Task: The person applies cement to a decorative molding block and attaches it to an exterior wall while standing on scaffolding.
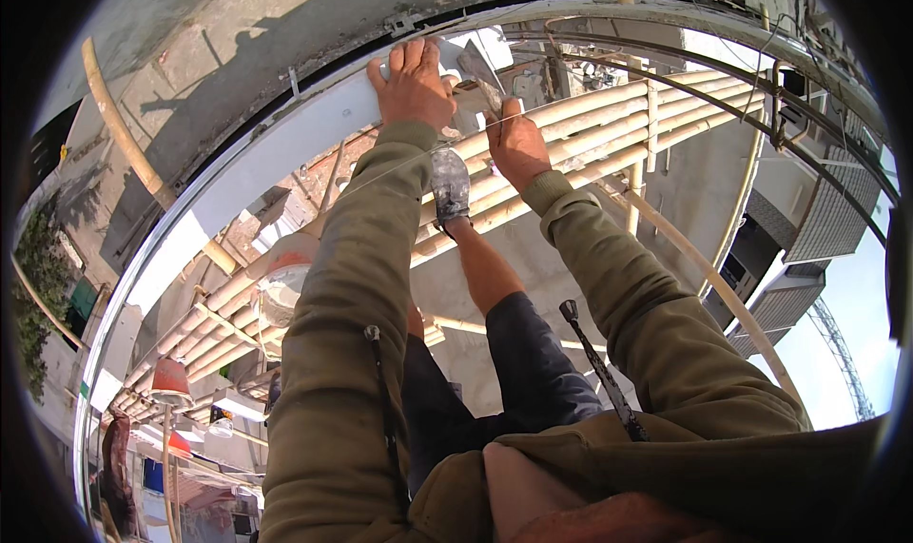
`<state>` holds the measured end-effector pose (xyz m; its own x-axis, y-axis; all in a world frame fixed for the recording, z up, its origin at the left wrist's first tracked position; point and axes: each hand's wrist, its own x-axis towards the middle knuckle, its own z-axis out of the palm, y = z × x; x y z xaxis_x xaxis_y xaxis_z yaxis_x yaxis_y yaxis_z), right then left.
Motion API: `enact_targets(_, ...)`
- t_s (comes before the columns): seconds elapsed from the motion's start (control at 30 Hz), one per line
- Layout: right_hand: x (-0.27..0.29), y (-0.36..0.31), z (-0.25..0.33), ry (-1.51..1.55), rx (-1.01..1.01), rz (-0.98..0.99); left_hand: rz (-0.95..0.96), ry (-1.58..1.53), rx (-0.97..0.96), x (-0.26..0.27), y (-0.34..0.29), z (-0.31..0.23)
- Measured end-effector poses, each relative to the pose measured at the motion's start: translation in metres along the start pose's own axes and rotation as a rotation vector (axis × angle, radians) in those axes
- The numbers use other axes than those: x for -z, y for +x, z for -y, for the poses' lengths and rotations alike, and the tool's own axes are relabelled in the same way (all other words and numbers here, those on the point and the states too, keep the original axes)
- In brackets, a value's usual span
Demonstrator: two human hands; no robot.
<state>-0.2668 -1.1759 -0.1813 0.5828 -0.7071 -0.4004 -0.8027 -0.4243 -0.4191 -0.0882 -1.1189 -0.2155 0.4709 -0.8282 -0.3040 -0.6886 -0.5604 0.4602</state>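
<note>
My left hand (415, 85) rests on a white block (358, 101) at the wall's top edge, its fingers bent over the far side. Close by on the right, my right hand (519, 145) is closed round the handle of a trowel (481, 68). The trowel's flat, stained blade points up and away, beside the right end of the block. Most of the handle is hidden in my fist. A thin string (390, 170) runs slantwise past both hands.
Below me are lashed bamboo poles (590, 148), with my dusty shoe (450, 184) on them. A mortar-smeared bucket (285, 281) stands left of my left arm; a reddish bucket (172, 383) is farther left. Dark curved rods (704, 67) cross at upper right. Ground lies far below.
</note>
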Motion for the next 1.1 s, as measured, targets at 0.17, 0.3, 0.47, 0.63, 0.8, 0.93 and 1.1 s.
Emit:
enact_targets(0.17, -0.005, 0.000, -0.007, -0.016, -0.008, 0.008, 0.009, 0.021, 0.006, 0.000, 0.002, -0.003)
enact_targets(0.3, 0.009, -0.023, -0.012, 0.055, -0.011, -0.019, -0.012, 0.034, 0.009, -0.008, 0.003, 0.002)
enact_targets(0.47, 0.048, -0.107, -0.020, 0.073, -0.116, 0.048, -0.049, -0.042, -0.033, -0.003, 0.000, 0.008)
enact_targets(0.63, 0.076, -0.197, -0.053, 0.031, -0.212, 0.155, -0.231, -0.209, -0.175, 0.018, -0.026, 0.021)
enact_targets(0.8, 0.118, -0.269, -0.098, -0.121, -0.383, 0.353, -0.112, -0.289, -0.146, 0.035, -0.157, 0.040)
enact_targets(0.93, 0.148, -0.308, -0.111, -0.250, -0.514, 0.499, 0.160, -0.331, 0.281, 0.044, -0.334, 0.103)
enact_targets(1.1, 0.189, -0.342, -0.143, -0.289, -0.446, 0.529, 0.389, -0.170, 0.641, 0.127, -0.510, 0.134)
